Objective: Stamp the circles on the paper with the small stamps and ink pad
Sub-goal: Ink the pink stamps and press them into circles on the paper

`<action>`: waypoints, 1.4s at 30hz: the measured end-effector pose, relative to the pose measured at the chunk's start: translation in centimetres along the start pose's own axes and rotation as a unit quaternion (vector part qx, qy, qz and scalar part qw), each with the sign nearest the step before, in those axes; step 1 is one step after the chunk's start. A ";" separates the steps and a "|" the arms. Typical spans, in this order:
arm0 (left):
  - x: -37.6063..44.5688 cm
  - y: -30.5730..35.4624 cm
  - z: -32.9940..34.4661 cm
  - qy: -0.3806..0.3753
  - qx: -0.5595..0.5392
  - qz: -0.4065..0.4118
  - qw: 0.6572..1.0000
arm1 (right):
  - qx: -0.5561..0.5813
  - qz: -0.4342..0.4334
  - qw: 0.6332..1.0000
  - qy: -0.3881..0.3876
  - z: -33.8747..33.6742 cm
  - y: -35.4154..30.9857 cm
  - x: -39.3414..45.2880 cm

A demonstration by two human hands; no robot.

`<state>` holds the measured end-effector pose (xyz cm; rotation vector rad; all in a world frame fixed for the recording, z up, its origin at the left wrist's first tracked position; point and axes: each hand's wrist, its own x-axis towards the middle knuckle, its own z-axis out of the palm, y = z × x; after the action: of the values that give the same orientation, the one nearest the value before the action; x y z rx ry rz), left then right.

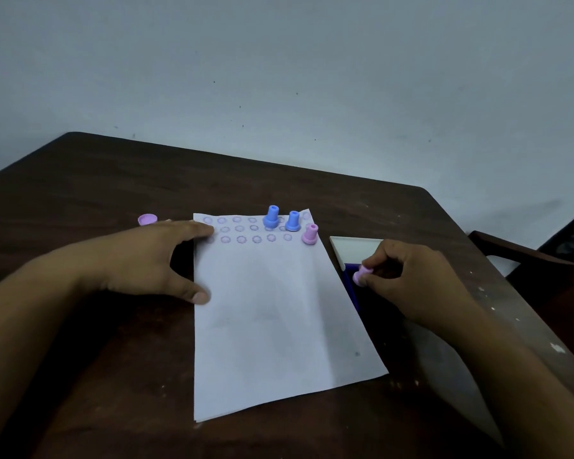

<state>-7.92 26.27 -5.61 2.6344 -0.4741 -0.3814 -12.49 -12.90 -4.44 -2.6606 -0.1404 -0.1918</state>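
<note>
A white paper [272,319] lies on the dark wooden table [96,193], with rows of small purple circles [241,230] along its far end. My left hand [146,256] lies flat, fingers spread, pressing the paper's left edge. My right hand [408,279] pinches a small pink stamp [361,275] over the blue ink pad [350,286], just right of the paper. Two blue stamps [271,217] [293,221] and another pink stamp [310,234] stand upright on the paper's far right corner. The ink pad's white lid [348,248] stands open behind it.
A pink cap [147,219] lies on the table left of the paper's far corner. A pale wall [279,77] rises behind the table. A dark chair [544,270] stands past the table's right edge.
</note>
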 end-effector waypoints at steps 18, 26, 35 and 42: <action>0.4 -0.6 0.3 0.034 0.035 0.039 0.998 | 0.055 0.011 0.998 0.027 -1.2 -0.7 0.2; 0.5 -0.6 0.3 0.028 0.037 0.032 0.998 | 0.243 0.010 0.970 -0.003 -1.1 -6.0 3.0; 0.5 -1.1 0.2 0.048 0.049 0.017 0.997 | 0.285 0.022 0.956 -0.066 8.6 -14.3 6.8; 0.2 -1.0 0.0 0.046 0.096 0.032 0.994 | 0.367 -0.056 0.929 -0.002 12.1 -15.3 7.0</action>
<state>-7.52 27.02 -6.10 2.7990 -0.5888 -0.2018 -6.22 6.70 -7.21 -1.9059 -0.3006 -0.1351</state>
